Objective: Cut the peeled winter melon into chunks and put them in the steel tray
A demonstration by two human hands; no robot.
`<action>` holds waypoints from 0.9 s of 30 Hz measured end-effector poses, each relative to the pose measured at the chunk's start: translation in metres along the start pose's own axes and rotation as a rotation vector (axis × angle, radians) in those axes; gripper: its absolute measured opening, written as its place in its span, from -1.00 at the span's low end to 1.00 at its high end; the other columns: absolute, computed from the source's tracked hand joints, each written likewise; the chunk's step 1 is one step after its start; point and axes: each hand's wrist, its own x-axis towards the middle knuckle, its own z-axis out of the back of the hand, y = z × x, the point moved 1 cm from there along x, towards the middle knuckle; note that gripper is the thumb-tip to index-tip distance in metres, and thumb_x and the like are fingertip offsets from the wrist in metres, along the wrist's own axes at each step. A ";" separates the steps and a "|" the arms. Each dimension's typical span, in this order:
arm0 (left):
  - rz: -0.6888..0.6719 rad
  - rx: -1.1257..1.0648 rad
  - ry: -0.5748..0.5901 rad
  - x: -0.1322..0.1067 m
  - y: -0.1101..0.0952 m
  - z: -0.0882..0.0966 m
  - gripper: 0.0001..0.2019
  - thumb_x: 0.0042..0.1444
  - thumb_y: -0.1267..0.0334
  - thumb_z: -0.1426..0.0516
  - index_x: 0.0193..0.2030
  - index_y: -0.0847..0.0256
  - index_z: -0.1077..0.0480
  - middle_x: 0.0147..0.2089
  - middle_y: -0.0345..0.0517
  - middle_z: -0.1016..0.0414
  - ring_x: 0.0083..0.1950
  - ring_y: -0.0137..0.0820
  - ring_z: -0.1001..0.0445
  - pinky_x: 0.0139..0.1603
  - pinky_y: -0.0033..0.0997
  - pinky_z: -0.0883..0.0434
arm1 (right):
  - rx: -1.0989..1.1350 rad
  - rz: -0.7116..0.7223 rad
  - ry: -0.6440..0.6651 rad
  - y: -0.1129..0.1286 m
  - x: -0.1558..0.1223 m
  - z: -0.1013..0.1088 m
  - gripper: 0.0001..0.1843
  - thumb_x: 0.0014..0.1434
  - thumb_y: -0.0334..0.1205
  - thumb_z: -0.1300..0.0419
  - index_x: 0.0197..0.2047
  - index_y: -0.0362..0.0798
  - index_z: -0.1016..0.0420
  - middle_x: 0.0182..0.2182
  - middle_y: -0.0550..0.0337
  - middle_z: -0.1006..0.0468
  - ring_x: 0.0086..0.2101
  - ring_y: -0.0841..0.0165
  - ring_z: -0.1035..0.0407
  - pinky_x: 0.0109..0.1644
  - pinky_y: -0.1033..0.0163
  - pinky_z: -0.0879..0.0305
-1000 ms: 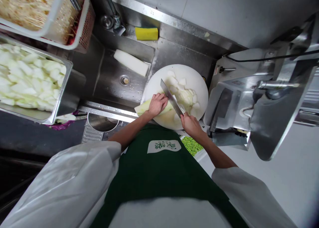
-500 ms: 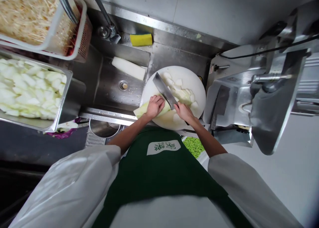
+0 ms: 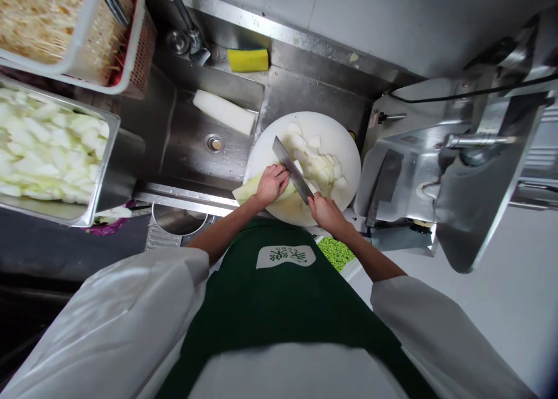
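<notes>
With curled fingers my left hand (image 3: 272,185) presses a pale green peeled gourd (image 3: 245,191) onto a round white cutting board (image 3: 265,136). My right hand (image 3: 328,214) is wrapped around the handle of a cleaver (image 3: 293,171). The cleaver's broad blade slants away from me across the gourd's right end, close to my left fingertips. Right of the blade lie several cut gourd pieces (image 3: 320,166) on the board. The cleaver's handle is mostly hidden inside my right hand.
Left of the board is a metal sink (image 3: 192,155) holding a long peeled white piece (image 3: 224,112). A yellow sponge (image 3: 248,60) sits behind it. At far left stand a metal pan (image 3: 114,149) of cut pieces and a basket (image 3: 139,44). A slicing machine (image 3: 405,155) stands right.
The cleaver blade has turned to a more edge-on angle and shifted slightly right along with my right hand. My left hand stays on the gourd. The whole view has shifted slightly.
</notes>
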 end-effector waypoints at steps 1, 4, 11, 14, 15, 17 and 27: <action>-0.006 0.004 -0.003 0.000 0.000 0.000 -0.71 0.44 0.21 0.04 -0.07 0.19 -0.51 -0.05 0.05 -0.49 -0.05 -0.17 -0.34 -0.01 -0.11 -0.30 | 0.010 0.008 -0.008 0.002 0.007 -0.003 -0.59 0.54 -0.15 0.14 0.06 -0.22 -0.44 -0.14 -0.19 -0.63 -0.09 0.11 -0.56 -0.05 0.21 -0.33; -0.013 0.009 0.001 0.000 0.001 0.000 -0.71 0.44 0.21 0.03 -0.07 0.20 -0.51 -0.04 0.05 -0.49 -0.06 -0.17 -0.34 -0.03 -0.11 -0.30 | 0.037 0.015 -0.042 0.008 0.027 -0.014 -0.54 0.54 -0.13 0.16 0.02 -0.23 -0.48 -0.13 -0.22 -0.62 -0.07 0.11 -0.55 -0.01 0.20 -0.34; -0.006 -0.002 -0.006 -0.001 0.000 0.003 -0.70 0.44 0.19 0.03 -0.06 0.20 -0.51 -0.05 0.06 -0.50 -0.06 -0.17 -0.36 -0.03 -0.11 -0.31 | 0.142 0.063 -0.149 0.020 0.056 -0.033 -0.54 0.54 -0.17 0.12 0.03 -0.28 -0.52 -0.10 -0.23 -0.62 -0.09 0.16 -0.53 -0.01 0.22 -0.33; -0.019 -0.033 -0.013 -0.006 -0.001 0.007 -0.71 0.44 0.19 0.02 -0.08 0.20 -0.51 -0.02 0.05 -0.51 -0.03 -0.19 -0.36 0.00 -0.13 -0.32 | 0.184 0.054 -0.178 0.007 0.064 -0.028 -0.59 0.52 -0.13 0.05 0.00 -0.22 -0.53 -0.12 -0.18 -0.64 -0.13 0.17 -0.54 -0.06 0.24 -0.34; -0.017 -0.036 -0.020 -0.008 -0.001 0.008 -0.72 0.44 0.19 0.01 -0.10 0.20 -0.52 -0.01 0.05 -0.51 -0.02 -0.19 -0.36 0.01 -0.13 -0.33 | 0.201 0.061 -0.174 0.001 0.065 -0.025 -0.60 0.52 -0.10 0.04 -0.01 -0.20 -0.53 -0.15 -0.14 -0.65 -0.15 0.19 -0.54 -0.09 0.26 -0.34; 0.001 -0.015 -0.039 -0.012 -0.001 0.009 -0.73 0.43 0.19 -0.01 -0.12 0.20 -0.52 -0.01 0.06 -0.51 -0.02 -0.18 -0.35 0.02 -0.11 -0.32 | 0.207 0.084 -0.156 -0.008 0.062 -0.017 -0.61 0.51 -0.09 0.03 -0.04 -0.17 -0.53 -0.18 -0.10 -0.66 -0.17 0.19 -0.55 -0.12 0.27 -0.34; -0.022 0.085 -0.020 -0.014 -0.001 0.002 -0.73 0.44 0.24 0.03 -0.09 0.19 -0.50 -0.06 0.06 -0.48 -0.06 -0.17 -0.32 -0.06 -0.14 -0.28 | -0.031 0.035 -0.091 0.010 -0.025 -0.005 -0.60 0.53 -0.18 0.17 0.04 -0.18 -0.43 -0.21 -0.15 -0.63 -0.15 0.10 -0.57 -0.11 0.18 -0.36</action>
